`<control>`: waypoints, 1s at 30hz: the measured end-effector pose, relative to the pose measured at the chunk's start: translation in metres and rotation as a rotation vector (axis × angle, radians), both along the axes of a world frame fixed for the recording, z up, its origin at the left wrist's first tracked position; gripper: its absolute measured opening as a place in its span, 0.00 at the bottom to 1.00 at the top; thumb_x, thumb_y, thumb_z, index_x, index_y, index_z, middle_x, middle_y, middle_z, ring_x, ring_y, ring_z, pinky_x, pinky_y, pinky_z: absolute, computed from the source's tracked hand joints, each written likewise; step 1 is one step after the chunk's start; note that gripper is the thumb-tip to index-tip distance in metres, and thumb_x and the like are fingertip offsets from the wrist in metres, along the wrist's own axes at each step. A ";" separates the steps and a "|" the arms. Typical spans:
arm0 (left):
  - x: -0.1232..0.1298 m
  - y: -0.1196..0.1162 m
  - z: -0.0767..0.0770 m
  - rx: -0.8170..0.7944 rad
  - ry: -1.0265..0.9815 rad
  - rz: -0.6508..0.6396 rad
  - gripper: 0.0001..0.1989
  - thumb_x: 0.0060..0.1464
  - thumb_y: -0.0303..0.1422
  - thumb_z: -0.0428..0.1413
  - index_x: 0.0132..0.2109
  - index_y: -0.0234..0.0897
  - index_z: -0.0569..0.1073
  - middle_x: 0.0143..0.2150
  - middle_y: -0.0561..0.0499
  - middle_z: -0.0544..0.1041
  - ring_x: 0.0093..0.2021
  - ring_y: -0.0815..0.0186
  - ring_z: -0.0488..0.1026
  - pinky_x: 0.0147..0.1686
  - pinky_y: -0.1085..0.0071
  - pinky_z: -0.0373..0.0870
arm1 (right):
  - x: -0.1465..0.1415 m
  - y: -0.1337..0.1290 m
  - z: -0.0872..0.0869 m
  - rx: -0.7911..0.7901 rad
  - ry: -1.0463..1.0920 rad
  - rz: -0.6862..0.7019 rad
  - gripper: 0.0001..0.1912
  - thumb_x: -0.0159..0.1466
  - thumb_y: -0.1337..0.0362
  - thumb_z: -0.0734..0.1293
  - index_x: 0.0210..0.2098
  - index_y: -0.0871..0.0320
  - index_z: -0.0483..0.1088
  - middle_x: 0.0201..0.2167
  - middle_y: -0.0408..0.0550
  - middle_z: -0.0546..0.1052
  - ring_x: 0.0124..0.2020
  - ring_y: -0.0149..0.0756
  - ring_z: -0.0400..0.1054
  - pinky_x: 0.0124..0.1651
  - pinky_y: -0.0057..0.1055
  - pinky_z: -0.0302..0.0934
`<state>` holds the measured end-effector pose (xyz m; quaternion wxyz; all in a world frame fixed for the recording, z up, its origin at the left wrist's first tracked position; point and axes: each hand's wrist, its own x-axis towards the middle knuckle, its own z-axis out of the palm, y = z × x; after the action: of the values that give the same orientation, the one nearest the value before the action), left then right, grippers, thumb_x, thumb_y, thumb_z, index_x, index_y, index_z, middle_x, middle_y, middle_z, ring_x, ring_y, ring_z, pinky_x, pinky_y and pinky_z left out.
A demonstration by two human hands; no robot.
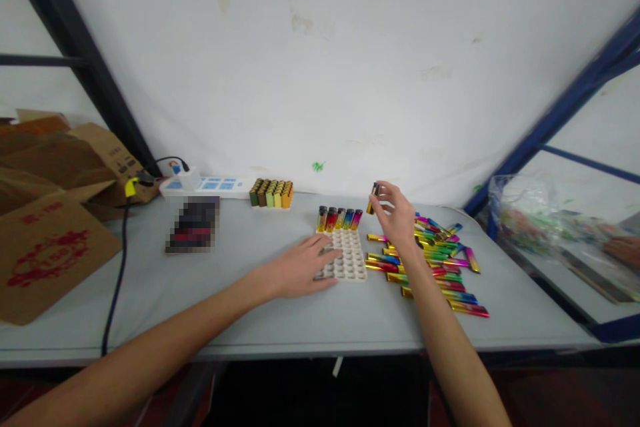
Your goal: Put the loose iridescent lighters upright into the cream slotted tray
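My left hand [305, 268] lies with fingers spread over the left side of a white tray [353, 260] full of small holes. Along the tray's far edge stands a row of several shiny lighters [340, 219], upright and in different colours. Raised to the right of that row, my right hand [395, 213] pinches one dark and gold lighter [373, 199] between thumb and fingers, roughly upright. Beneath and beside my right forearm lies a loose heap of metallic, rainbow-coloured lighters [453, 291]; the forearm hides part of it.
A full block of lighters [271, 195] stands near the wall. Left of it are a white power strip [220, 185] with a plug and a blurred dark object [194, 225]. A cardboard box [55, 247] and a black cable [121, 267] occupy the left. Blue shelf posts [565, 107] frame the right.
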<state>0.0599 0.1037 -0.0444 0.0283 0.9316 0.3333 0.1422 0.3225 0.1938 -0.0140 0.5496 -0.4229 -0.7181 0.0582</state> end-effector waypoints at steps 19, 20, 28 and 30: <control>0.001 0.000 -0.002 0.017 -0.004 0.010 0.26 0.69 0.44 0.57 0.67 0.38 0.70 0.64 0.35 0.71 0.67 0.45 0.67 0.68 0.50 0.64 | -0.032 -0.005 -0.017 -0.128 -0.354 0.337 0.11 0.73 0.61 0.66 0.53 0.55 0.74 0.42 0.50 0.82 0.37 0.37 0.78 0.44 0.35 0.75; 0.001 0.000 -0.001 0.018 -0.003 0.010 0.26 0.69 0.44 0.57 0.67 0.37 0.70 0.64 0.35 0.71 0.67 0.45 0.67 0.68 0.49 0.65 | -0.032 -0.005 -0.017 -0.137 -0.361 0.345 0.11 0.73 0.61 0.66 0.53 0.55 0.74 0.43 0.50 0.82 0.38 0.37 0.78 0.45 0.35 0.75; 0.002 -0.002 0.003 0.003 0.035 0.018 0.26 0.69 0.44 0.58 0.68 0.35 0.70 0.64 0.34 0.70 0.67 0.45 0.66 0.69 0.49 0.64 | -0.032 -0.009 -0.012 -0.135 -0.420 0.318 0.11 0.73 0.62 0.67 0.53 0.55 0.76 0.43 0.51 0.83 0.37 0.38 0.79 0.46 0.34 0.74; 0.002 -0.001 0.002 0.016 0.032 0.018 0.26 0.69 0.44 0.58 0.68 0.36 0.70 0.65 0.34 0.70 0.67 0.45 0.66 0.69 0.49 0.64 | -0.030 -0.008 -0.011 -0.122 -0.433 0.289 0.11 0.73 0.62 0.68 0.53 0.56 0.77 0.41 0.51 0.84 0.36 0.38 0.79 0.45 0.35 0.74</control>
<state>0.0617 0.1024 -0.0428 0.0143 0.9309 0.3411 0.1300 0.2920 0.1855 -0.0255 0.3426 -0.3511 -0.8670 0.0873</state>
